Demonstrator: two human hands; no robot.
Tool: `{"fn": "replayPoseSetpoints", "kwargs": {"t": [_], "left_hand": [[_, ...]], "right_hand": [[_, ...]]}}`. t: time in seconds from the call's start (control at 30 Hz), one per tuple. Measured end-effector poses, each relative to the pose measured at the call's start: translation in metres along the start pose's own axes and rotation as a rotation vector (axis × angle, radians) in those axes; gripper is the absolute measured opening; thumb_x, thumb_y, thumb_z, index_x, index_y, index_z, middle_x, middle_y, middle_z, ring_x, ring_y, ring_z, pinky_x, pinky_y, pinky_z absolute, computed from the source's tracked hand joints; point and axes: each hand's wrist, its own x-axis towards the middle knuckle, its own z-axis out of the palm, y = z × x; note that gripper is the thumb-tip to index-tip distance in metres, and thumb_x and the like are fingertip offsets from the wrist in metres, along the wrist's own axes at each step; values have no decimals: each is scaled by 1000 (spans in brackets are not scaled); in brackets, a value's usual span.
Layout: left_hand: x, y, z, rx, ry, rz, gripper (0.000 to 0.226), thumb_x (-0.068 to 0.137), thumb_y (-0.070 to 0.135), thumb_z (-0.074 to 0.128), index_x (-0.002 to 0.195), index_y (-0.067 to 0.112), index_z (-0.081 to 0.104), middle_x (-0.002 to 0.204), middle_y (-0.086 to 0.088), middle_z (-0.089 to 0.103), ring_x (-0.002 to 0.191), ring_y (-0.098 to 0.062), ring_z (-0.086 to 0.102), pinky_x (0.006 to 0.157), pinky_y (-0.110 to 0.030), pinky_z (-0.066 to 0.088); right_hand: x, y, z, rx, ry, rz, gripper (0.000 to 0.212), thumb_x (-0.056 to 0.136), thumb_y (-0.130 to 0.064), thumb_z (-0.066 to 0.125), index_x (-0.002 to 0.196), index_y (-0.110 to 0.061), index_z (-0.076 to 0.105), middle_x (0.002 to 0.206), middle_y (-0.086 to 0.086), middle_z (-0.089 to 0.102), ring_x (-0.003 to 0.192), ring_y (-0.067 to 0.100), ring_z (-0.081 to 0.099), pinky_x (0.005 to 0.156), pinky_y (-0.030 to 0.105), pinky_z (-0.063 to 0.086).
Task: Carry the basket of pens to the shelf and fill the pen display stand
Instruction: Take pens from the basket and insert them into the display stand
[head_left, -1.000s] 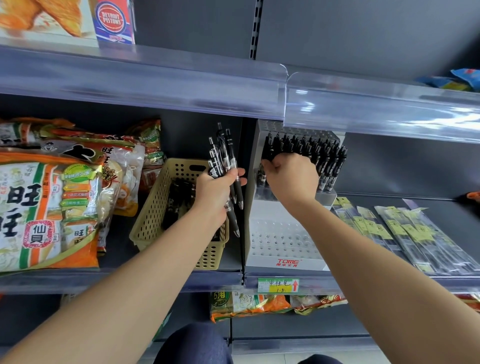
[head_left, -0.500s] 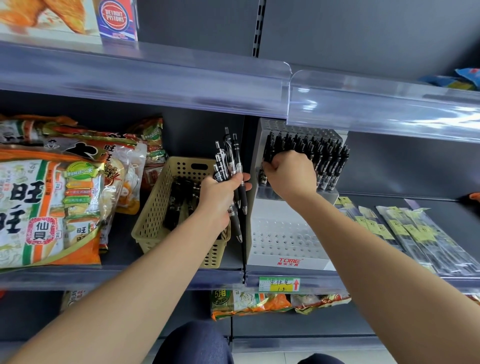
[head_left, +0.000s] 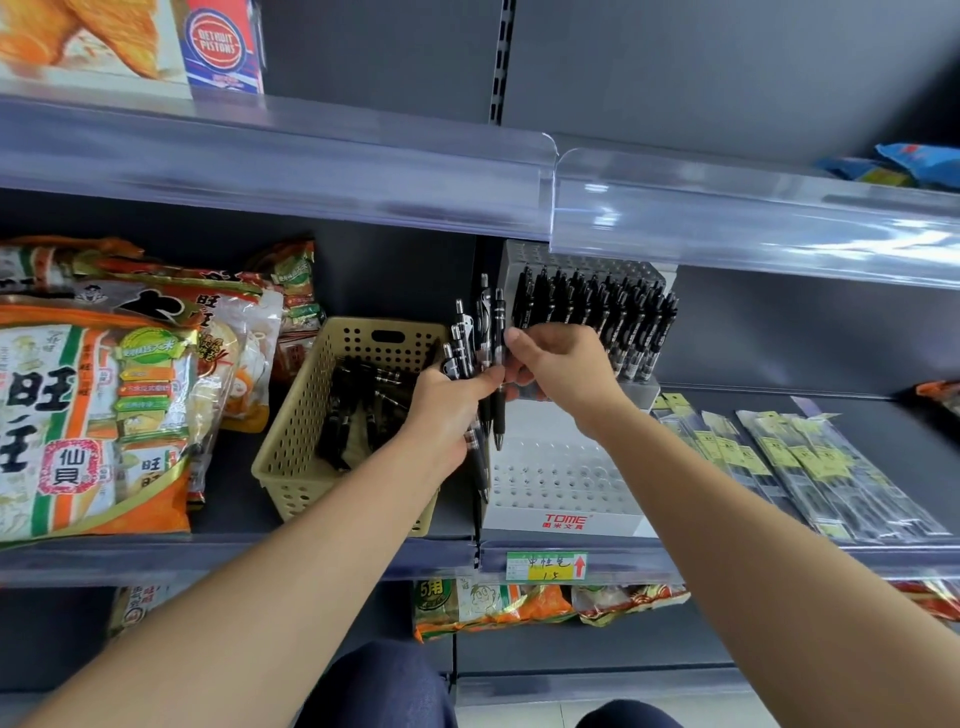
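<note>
Bright, even light fills the scene. White glare streaks lie on the clear plastic strips (head_left: 753, 218), strongest at the right. The shelf (head_left: 395, 280) back under them is in deep shadow. The wide lens bends straight edges; the snack bags (head_left: 78, 415) at left look slightly soft.

- left hand (head_left: 447, 410), right hand (head_left: 566, 369): both bare
- forearms (head_left: 260, 597): bare all the way to the frame edge
- trousers (head_left: 379, 686): dark blue, plain, look like denim
- knees (head_left: 628, 714): both covered by trousers, bottom edge of view
</note>
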Motion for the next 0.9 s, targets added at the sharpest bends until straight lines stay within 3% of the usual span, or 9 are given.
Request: {"fn": "replayPoseSetpoints", "kwargs": {"t": [0.1,0.23,0.37,0.47,0.57,0.7,0.9], "left_hand": [[-5,-1,6,-1,-33,7,19,81,3,72,99,0,67,86,-11,73,67,-22,70,70,-31,55],[-12,-1,13,-21,-107,25,11,81,-1,70,90,6,69,82,-8,74,69,-22,70,69,-29,56],[-16,-8,20,-17,-128,13,16,84,1,68,100,2,68,91,-13,74,75,-26,71,71,-33,58],[-19,-18,26,-20,-103,-18,31,81,14,75,108,1,66,94,-12,74,83,-27,72,81,-39,58],[-24,-28,35,-5,-97,-17,30,84,16,72,110,3,65,88,-6,74,75,-17,72,66,-29,57],[-31,-39,44,17,-76,-7,31,91,15,63,119,2,58,77,-4,73,63,-18,68,60,-29,54],[-42,-51,54,34,-79,-58,24,93,23,60,110,8,63,76,-7,69,53,-17,60,67,-38,55]], "right_hand": [[-7,-9,-4,106,-21,25,29,83,-26,73,93,1,66,64,11,64,42,14,58,42,19,45],[-11,-9,-14,176,-1,69,32,78,-21,78,91,3,63,67,17,62,42,20,56,45,25,51],[-17,-7,-29,236,9,77,21,80,-17,76,82,-2,61,63,10,58,40,13,54,42,22,48],[-22,1,-42,192,60,57,17,81,-18,74,83,-6,62,66,4,58,48,5,55,42,18,43],[-28,12,-57,137,110,31,20,78,-22,77,80,-8,63,63,3,62,51,8,57,42,20,43],[-37,27,-76,117,245,26,19,77,-23,78,80,-10,64,63,2,64,55,11,59,48,22,49],[-44,55,-90,-79,353,-8,34,85,-27,70,84,6,62,80,28,62,62,19,51,60,37,53]]}}
